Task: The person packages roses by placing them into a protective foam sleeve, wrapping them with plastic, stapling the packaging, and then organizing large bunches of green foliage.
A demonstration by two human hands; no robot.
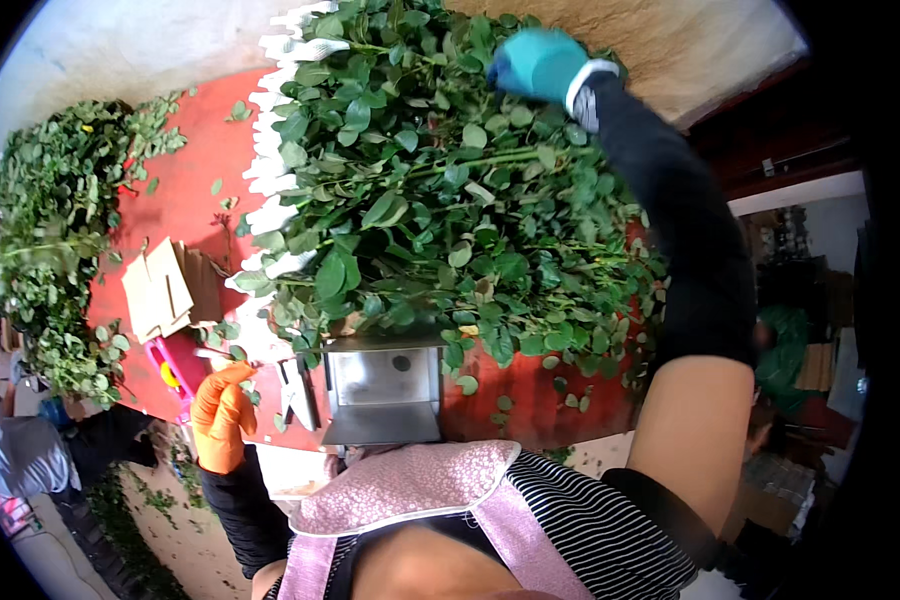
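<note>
A large heap of leafy rose stems [420, 200] lies across the red table [195, 140]. White net sleeves [270, 218] cover the flower heads along the heap's left edge. My right hand [542, 65], in a teal glove, reaches over the far right of the heap among the leaves. Its fingers are blurred and partly turned away, so their grip is not clear. My left hand [222, 415], in an orange glove, is near the table's front edge with its fingers pressed together. A small whitish thing shows by its fingertips, too small to name.
Cardboard pieces [158, 290] and a pink tool [177, 372] lie left of the heap. Shears [295, 392] rest beside a metal stand [382, 385] in front of me. More leafy stems [55, 190] fill the far left, near another person [25, 450].
</note>
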